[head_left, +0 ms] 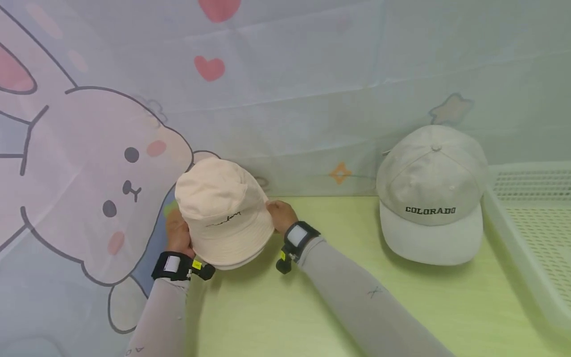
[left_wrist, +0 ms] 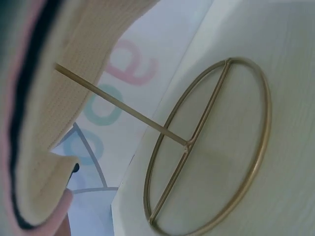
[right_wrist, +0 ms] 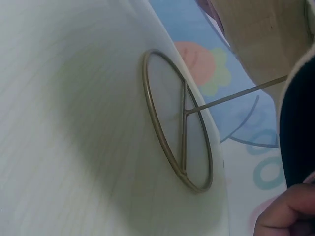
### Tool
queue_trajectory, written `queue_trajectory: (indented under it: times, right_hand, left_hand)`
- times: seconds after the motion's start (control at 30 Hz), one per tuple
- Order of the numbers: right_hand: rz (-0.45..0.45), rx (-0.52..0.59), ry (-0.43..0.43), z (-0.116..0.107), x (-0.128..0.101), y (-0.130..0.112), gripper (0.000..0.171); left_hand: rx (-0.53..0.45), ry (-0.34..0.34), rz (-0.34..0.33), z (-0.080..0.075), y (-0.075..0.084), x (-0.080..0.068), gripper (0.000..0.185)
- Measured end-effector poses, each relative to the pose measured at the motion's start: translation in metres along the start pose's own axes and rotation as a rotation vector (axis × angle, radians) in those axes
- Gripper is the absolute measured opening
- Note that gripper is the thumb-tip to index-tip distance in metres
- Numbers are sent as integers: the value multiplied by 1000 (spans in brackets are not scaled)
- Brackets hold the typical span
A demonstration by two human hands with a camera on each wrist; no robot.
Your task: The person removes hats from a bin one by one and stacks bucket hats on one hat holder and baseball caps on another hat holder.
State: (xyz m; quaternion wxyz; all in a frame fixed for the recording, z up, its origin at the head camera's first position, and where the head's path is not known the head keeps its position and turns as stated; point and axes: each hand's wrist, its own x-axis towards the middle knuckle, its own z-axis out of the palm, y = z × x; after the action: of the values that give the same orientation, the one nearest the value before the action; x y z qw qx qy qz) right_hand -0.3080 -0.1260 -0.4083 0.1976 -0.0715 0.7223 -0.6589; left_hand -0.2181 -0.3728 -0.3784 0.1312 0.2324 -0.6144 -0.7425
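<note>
place: staged recording tabletop | cues: cartoon rabbit cloth backdrop (head_left: 102, 163), pale green table (head_left: 312, 307), white perforated tray (head_left: 531, 218), brass hat stand (left_wrist: 206, 147)

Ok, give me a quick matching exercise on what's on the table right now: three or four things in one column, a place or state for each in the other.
Things:
1. cream hat
2. COLORADO cap
3. wire stand
4. white basket

Places or states:
a. at the table's far right edge
b. held between both hands
c. lying untouched right of the hands
d. ring base on the table, under the held hat

Pairs: 1-b, 2-c, 3-d, 4-a
</note>
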Motion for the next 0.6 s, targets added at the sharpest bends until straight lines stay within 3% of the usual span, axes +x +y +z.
queue_trajectory:
  times: [0.3, 0.5, 0.6]
  right_hand:
    - [-27, -85, 70, 7, 13, 13, 45]
    - [-64, -132, 108, 11, 11, 15, 45]
    - [-78, -125, 117, 13, 7, 14, 44]
  left_hand:
    - [-20, -97, 9, 6, 12, -19, 28]
    - [-62, -80, -3, 5, 12, -25, 31]
    - [-103, -113, -7, 1, 10, -25, 31]
